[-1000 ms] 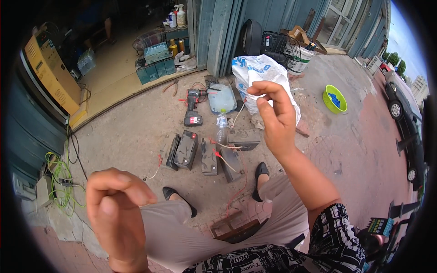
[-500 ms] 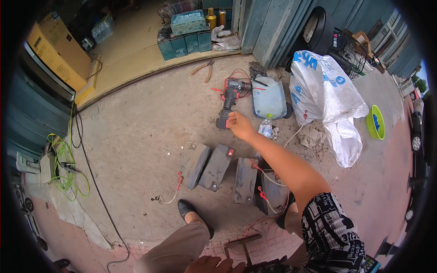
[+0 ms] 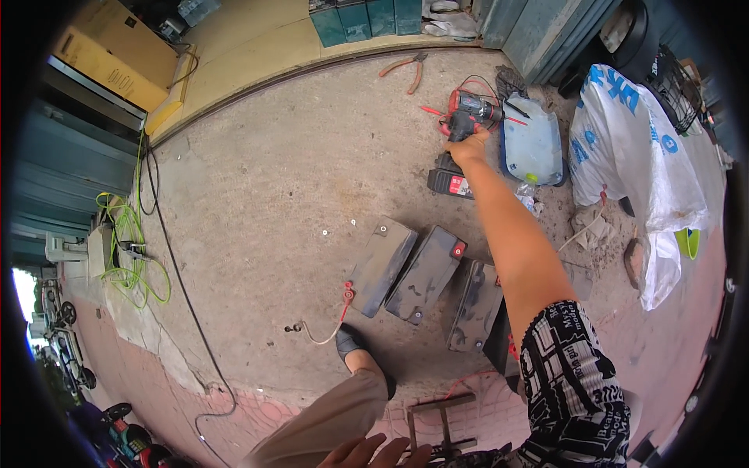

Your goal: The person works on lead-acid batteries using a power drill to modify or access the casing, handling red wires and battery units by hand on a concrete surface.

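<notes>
Right hand [image 3: 470, 148] wraps round drill [image 3: 473, 107]; container [image 3: 534, 144] lies just beside it, pliers [image 3: 417, 74] near. Left hand [image 3: 374, 454] at lower edge, state unclear.

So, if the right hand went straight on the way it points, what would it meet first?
The drill: the right hand is right at its handle, seemingly touching, though this one view leaves depth unclear.
</notes>
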Motion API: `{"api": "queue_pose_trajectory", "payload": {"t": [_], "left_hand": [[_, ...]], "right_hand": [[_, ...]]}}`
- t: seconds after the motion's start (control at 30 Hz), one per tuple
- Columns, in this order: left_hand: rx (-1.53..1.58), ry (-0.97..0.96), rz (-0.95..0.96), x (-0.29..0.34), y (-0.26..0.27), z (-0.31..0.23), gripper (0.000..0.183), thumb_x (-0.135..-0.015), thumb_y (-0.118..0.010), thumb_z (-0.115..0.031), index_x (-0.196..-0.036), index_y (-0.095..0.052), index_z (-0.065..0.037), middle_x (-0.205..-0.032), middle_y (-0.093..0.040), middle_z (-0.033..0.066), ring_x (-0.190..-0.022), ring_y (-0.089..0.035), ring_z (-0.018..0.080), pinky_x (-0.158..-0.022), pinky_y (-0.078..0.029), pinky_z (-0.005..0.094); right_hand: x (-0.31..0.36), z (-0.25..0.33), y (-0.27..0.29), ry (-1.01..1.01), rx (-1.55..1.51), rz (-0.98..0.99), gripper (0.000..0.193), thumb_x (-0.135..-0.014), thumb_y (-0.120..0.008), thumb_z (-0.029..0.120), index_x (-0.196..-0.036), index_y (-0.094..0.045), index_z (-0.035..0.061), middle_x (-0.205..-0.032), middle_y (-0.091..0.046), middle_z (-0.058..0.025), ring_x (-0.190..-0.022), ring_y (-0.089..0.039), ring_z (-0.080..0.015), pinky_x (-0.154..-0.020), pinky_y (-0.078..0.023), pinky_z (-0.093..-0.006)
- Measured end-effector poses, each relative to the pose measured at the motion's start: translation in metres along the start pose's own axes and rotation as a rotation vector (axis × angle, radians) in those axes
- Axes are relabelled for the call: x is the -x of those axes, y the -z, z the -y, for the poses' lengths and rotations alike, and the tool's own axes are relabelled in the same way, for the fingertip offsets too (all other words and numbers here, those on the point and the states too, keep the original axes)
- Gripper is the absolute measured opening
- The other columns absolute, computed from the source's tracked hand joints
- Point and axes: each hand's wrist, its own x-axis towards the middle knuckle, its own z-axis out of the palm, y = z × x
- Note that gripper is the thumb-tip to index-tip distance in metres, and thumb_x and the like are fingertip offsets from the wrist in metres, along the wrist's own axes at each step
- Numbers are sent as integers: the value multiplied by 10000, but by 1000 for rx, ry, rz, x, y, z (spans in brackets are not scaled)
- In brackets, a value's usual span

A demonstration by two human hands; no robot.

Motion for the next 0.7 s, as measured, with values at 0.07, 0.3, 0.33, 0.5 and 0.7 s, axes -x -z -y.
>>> {"api": "queue_pose_trajectory", "payload": {"t": [0.07, 0.3, 0.33, 0.5, 0.7], "left_hand": [[-18, -6, -7, 6, -3, -1, 524, -780, -585, -257, -1248, -500, -36, -1154, -544, 165, -1053, -531, 312, -903, -437, 406], [-241, -65, -7, 36, -19, -18, 509, -787, -559, -240, -1259, -506, -55, -1143, -556, 147, -1052, -538, 296, -903, -432, 400], [-377, -100, 11, 38, -23, -18, 502, -788, -553, -234, -1256, -510, -59, -1149, -552, 150, -1066, -535, 287, -914, -426, 405], [-303, -105, -128, 34, -56, -16, 397, -822, -633, -254, -1162, -558, -63, -884, -587, 79, -869, -588, 250, -786, -473, 349], [-395, -64, -43, 20, -85, -26, 337, -826, -604, -308, -1081, -564, -91, -918, -598, 97, -886, -593, 262, -779, -460, 404]], "right_hand": [[9, 0, 3, 26, 46, -43, 952, -603, -805, 173, -1325, -209, 4, -1275, -457, -223, -1182, -486, -308, -969, -414, -336], [50, -1, 50, 115, -521, 74, 839, -636, -678, 27, -1308, -178, 70, -892, -543, -129, -686, -568, -202, -551, -503, -343], [69, 10, 62, 109, -543, 90, 811, -660, -654, 15, -1305, -165, 68, -860, -553, -124, -676, -568, -192, -554, -504, -333], [131, 61, 156, 264, -658, 34, 783, -676, -670, 6, -1302, -198, 19, -964, -560, -174, -712, -603, -206, -602, -519, -323], [238, 73, 274, 502, -720, 93, 368, -713, -626, 6, -1047, -471, -9, -876, -594, -92, -691, -607, -169, -621, -514, -295]]}}
